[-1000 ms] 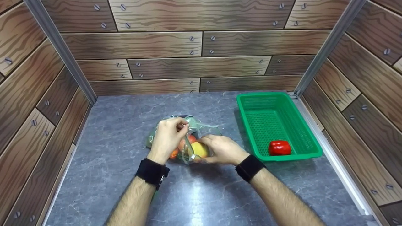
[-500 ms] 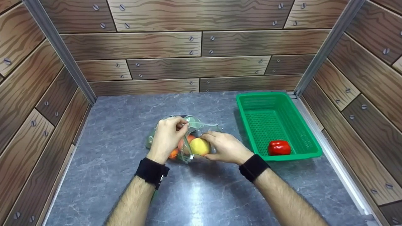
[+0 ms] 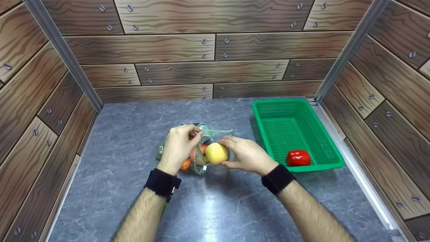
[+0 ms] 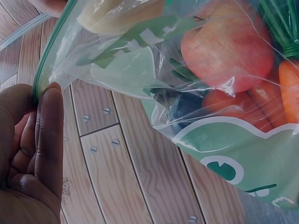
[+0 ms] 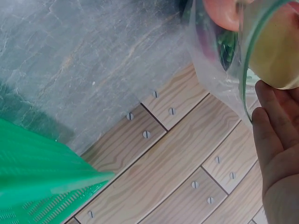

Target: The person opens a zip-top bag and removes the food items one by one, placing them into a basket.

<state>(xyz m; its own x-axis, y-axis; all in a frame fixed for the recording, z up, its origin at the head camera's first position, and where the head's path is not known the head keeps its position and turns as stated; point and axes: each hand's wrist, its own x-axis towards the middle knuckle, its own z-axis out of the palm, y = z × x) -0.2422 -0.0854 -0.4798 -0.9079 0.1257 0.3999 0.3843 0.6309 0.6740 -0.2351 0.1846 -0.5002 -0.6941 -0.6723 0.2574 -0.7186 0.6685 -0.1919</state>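
Note:
A clear zip bag with green cartoon print lies mid-table, its mouth toward the right. My left hand pinches the bag's green zip edge between thumb and forefinger. At the mouth, my right hand grips a yellow apple, fingers behind it and thumb at its lower side. Through the plastic in the left wrist view show a red apple, a carrot with green tops and a dark round item. The right wrist view has the right fingers under the yellow apple, beside the zip edge.
To the right stands a green plastic basket with a red bell pepper in its near end. Wood-patterned walls enclose the grey marbled table at the back and both sides.
My right hand has drawn the yellow apple slightly rightward and up at the bag's mouth, so more of it shows. The left hand stays on the zip edge.

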